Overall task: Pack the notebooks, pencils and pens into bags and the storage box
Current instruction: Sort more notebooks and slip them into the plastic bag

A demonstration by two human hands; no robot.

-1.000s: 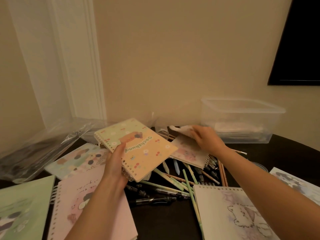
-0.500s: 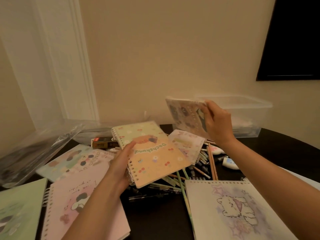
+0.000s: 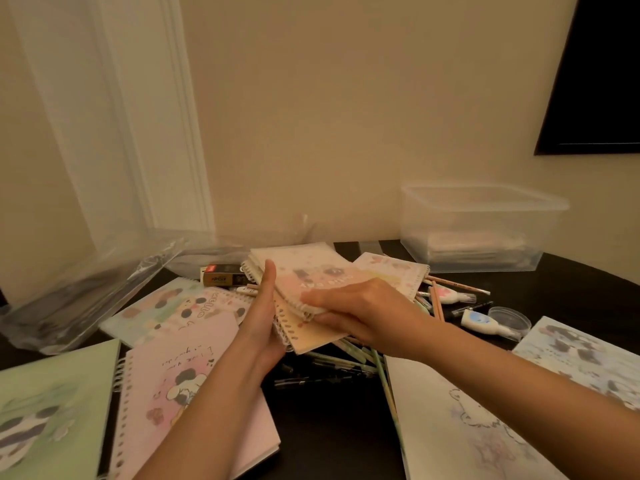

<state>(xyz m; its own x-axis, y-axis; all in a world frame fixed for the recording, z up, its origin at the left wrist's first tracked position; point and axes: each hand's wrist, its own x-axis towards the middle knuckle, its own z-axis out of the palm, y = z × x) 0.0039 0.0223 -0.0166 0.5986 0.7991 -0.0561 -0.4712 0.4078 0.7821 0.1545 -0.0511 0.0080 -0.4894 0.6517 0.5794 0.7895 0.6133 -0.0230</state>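
Nearest the person, short of the grip, a pink notebook (image 3: 194,386) and a green notebook (image 3: 45,403) are lying to the left on the dark table (image 3: 329,438). A white notebook with a bear drawing (image 3: 457,420) is lying to the right. A pale blue notebook (image 3: 585,358) is sitting well to the right of the grip.

Just under and in front of the grip, a heap of pens (image 3: 332,362) is showing beneath the held stack.

At the grip itself, the left hand (image 3: 263,320) is holding the yellow notebook (image 3: 311,336) by its spiral edge, thumb standing up along the side and fingers hidden below. The right hand (image 3: 367,308) is pinching the small notebook (image 3: 311,271), fingers lying across its cover and thumb tucked under its spiral edge. Half a second ago this hand was holding that small notebook up in the air in front of the storage box. Now the small notebook is lying flat on top of the yellow one, so the two hands are meeting on one stack. The left hand is keeping the hold it had.

Left of the grip a spotted notebook (image 3: 166,306) is lying flat. Right of it, pencils (image 3: 437,303) are fanning out, and just behind them a floral notebook (image 3: 394,271) is peeking out from under the stack. Just beyond the grip to the left a dark eraser box (image 3: 221,274) is sitting, and farther left a clear plastic bag (image 3: 90,285) is slumping against the wall.

Farthest, beyond and right of the grip, the clear storage box (image 3: 485,230) is standing at the table's back edge, well apart from both notebooks in hand.
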